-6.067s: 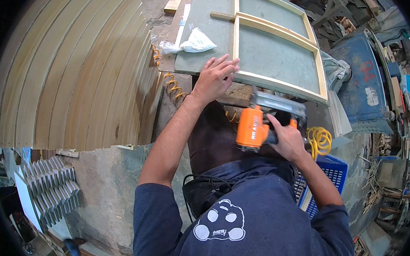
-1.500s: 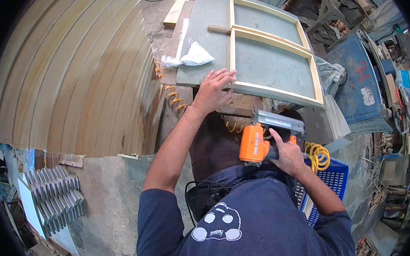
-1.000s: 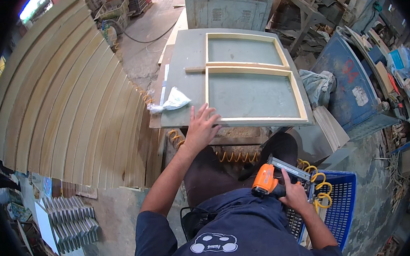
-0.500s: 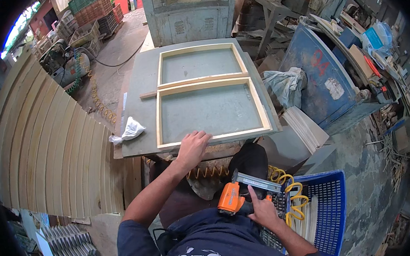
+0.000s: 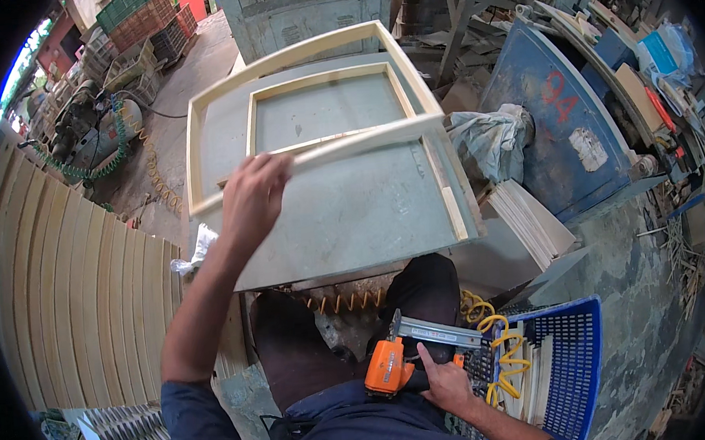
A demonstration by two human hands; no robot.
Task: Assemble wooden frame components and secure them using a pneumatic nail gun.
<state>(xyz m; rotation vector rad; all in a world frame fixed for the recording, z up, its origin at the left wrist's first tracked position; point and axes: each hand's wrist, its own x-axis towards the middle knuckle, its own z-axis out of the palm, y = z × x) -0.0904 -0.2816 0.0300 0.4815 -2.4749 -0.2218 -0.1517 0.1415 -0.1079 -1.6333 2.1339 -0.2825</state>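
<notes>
My left hand (image 5: 254, 190) is closed around the near rail of a pale wooden frame (image 5: 391, 134), which is raised and tilted above the grey tabletop (image 5: 332, 221). Under it, a second wooden frame (image 5: 322, 77) lies flat on the table's far part. A short wood strip (image 5: 454, 213) rests along the table's right edge. Low at my lap, my right hand (image 5: 447, 383) holds an orange nail gun (image 5: 389, 366) by its grip, index finger stretched along it. Its silver magazine (image 5: 440, 333) points right.
Stacked wooden frames (image 5: 79, 280) rise at the left. A white plastic bag (image 5: 199, 249) sits at the table's left edge. A blue crate (image 5: 588, 367) with wood strips and a coiled yellow hose (image 5: 504, 348) stands at my right. A grey machine (image 5: 302, 19) stands behind the table.
My left hand has lifted the near frame off the table and moved it up and left over the far one. The right hand with the nail gun has barely moved.
</notes>
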